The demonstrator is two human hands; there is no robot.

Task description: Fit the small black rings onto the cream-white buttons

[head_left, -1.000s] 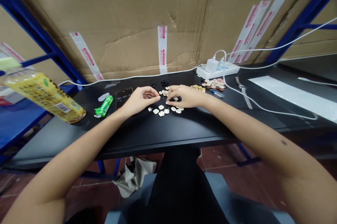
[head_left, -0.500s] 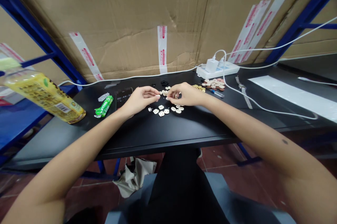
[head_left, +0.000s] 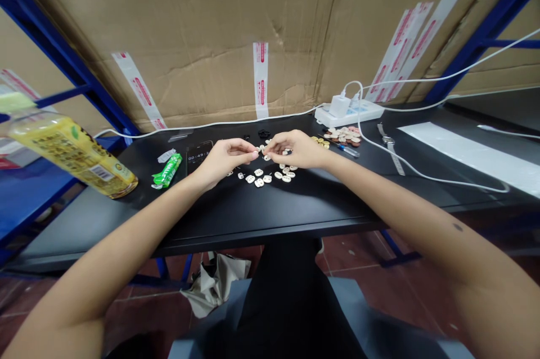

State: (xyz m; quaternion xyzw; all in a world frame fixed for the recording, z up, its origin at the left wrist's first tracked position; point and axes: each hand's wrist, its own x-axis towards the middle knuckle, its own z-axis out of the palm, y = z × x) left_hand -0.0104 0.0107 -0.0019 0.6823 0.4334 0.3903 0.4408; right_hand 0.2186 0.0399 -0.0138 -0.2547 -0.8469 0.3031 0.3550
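Several small cream button-like pieces (head_left: 259, 183) with dark marks lie loose on the black table (head_left: 236, 210), in front of and between my hands. My left hand (head_left: 230, 158) is closed in a pinch above the left side of these pieces. Thumb and fingers of my right hand (head_left: 293, 148) are also pressed together, with the tips close to those of my left. Whatever sits in either pinch is too small to make out. Part of the cream group is hidden behind my right hand. Small whitish clips (head_left: 241, 175) lie beneath my left hand.
Left stand a tilted yellow drink bottle (head_left: 84, 151), a green wrapper packet (head_left: 169, 170) and a phone (head_left: 197, 155). To the right are yellow pieces (head_left: 321, 142), pinkish pieces (head_left: 343, 134), a screwdriver-like tool (head_left: 349, 151), a watch (head_left: 390, 145) and a power strip (head_left: 371, 110) with trailing cable.
My right hand has shifted slightly left, bringing its fingertips nearer to my left hand's. My left hand has barely moved. More cream pieces show below my right hand.
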